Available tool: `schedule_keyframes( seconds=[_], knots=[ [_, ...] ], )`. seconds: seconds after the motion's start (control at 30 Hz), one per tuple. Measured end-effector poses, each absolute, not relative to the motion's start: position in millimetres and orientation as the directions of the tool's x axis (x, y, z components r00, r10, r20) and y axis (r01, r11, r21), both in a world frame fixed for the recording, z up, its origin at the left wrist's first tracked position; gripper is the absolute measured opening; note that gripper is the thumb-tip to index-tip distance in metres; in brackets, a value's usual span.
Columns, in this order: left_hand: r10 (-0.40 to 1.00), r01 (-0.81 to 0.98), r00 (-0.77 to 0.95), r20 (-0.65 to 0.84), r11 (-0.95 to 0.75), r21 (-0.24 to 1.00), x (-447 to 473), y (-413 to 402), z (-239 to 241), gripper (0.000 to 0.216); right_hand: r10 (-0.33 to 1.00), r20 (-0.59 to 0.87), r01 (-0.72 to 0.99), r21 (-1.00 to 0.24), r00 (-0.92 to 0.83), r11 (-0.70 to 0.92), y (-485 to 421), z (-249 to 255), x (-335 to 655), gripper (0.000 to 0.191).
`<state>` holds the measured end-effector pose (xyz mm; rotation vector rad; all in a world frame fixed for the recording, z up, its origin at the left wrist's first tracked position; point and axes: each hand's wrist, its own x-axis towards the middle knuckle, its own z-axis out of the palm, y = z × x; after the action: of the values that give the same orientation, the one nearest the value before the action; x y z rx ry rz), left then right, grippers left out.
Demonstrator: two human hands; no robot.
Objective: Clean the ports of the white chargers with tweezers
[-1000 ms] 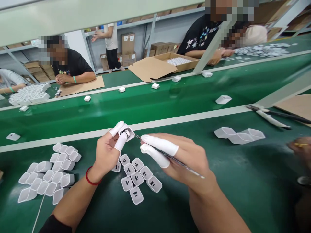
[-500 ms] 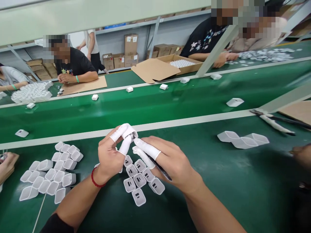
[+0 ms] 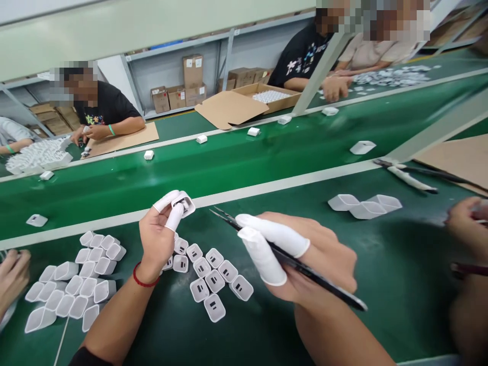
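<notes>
My left hand (image 3: pixel 158 236), with white finger cots on thumb and forefinger, pinches a small white plastic charger housing (image 3: pixel 188 202). The housing's open end faces right, and dark and metallic parts show inside it. My right hand (image 3: pixel 301 254), also in finger cots, is closed on black tweezers (image 3: pixel 292 260). Their thin tips point left, slightly parted, a short way from the housing and not touching it. Below and between my hands, several white housings with dark slots (image 3: pixel 214 280) stand on the green table (image 3: pixel 290 330), open ends up.
Left of my arm stand more white housings (image 3: pixel 78 285); three others (image 3: pixel 368 209) sit at right near white-handled pliers (image 3: pixel 407 178). A green conveyor (image 3: pixel 229 157) carries spaced white pieces. Other people's hands show at the left edge (image 3: pixel 13 277) and right edge (image 3: pixel 468 218). Co-workers sit opposite.
My right hand has drawn back to the right, taking the tweezers away from the housing. My left hand has shifted slightly left, and the housing's open end now shows.
</notes>
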<state>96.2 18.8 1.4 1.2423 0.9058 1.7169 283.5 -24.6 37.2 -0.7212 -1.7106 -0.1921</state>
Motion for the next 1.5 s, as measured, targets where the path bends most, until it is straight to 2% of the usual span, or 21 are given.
schedule_keyframes(
  seconds=[0.07,0.23,0.4,0.5,0.7,0.8,0.87,0.93,1.0,1.1,1.27,1.33,1.43,1.5],
  knots=[
    [0.902,-0.211,-0.175,0.394,-0.425,0.88,95.2,18.9,0.2,0.032,0.364,0.928,0.518,-0.274,-0.078,0.81,-25.3,38.9,284.8,0.035],
    [0.881,-0.2,-0.161,0.445,-0.471,0.859,98.2,15.3,0.6,0.029,0.355,0.899,0.432,-0.222,-0.257,0.874,-17.0,33.0,280.9,0.033],
    [0.854,-0.14,-0.179,0.488,-0.513,0.847,102.3,12.0,3.5,0.028,0.348,0.841,0.521,-0.094,-0.413,0.848,-11.5,28.6,275.2,0.022],
    [0.84,-0.112,-0.209,0.5,-0.529,0.841,103.9,9.7,1.6,0.029,0.362,0.786,0.565,-0.02,-0.501,0.825,-13.7,26.9,268.9,0.026],
    [0.82,-0.039,-0.221,0.528,-0.549,0.835,103.8,8.6,-4.8,0.027,0.398,0.756,0.568,-0.043,-0.519,0.822,-15.9,21.8,262.1,0.027],
    [0.854,-0.095,-0.2,0.481,-0.505,0.858,101.4,13.9,-4.7,0.027,0.409,0.81,0.536,-0.142,-0.42,0.832,-17.2,29.5,267.9,0.023],
    [0.909,-0.185,-0.188,0.372,-0.405,0.895,99.8,19.6,-3.3,0.029,0.445,0.858,0.518,-0.267,-0.256,0.813,-21.2,37.5,274.5,0.017],
    [0.964,-0.316,-0.143,0.226,-0.261,0.912,98.8,25.5,-1.5,0.029,0.455,0.887,0.485,-0.363,-0.081,0.795,-26.6,44.6,281.6,0.025],
    [0.994,-0.423,-0.068,0.088,-0.109,0.9,98.4,29.8,-0.3,0.031,0.432,0.901,0.452,-0.404,0.047,0.795,-31.3,49.3,287.5,0.031],
    [0.999,-0.457,0.016,-0.032,0.036,0.889,99.8,30.7,-0.6,0.039,0.419,0.891,0.437,-0.451,0.174,0.778,-35.0,53.1,293.5,0.023],
    [0.993,-0.409,0.111,-0.03,0.073,0.909,108.1,23.9,0.5,0.044,0.479,0.841,0.414,-0.542,0.253,0.732,-35.8,58.5,300.9,0.013],
    [0.993,-0.411,0.112,-0.047,0.089,0.907,112.5,22.8,4.8,0.035,0.475,0.836,0.38,-0.548,0.273,0.746,-35.6,59.7,303.3,0.013],
    [0.984,-0.455,0.122,-0.133,0.174,0.873,117.6,24.4,14.0,0.02,0.468,0.835,0.355,-0.547,0.288,0.758,-35.7,60.0,305.8,0.013],
    [0.971,-0.487,0.137,-0.196,0.239,0.84,119.3,25.9,19.5,0.023,0.471,0.833,0.352,-0.551,0.291,0.757,-36.4,60.4,306.9,0.013]
  ],
)
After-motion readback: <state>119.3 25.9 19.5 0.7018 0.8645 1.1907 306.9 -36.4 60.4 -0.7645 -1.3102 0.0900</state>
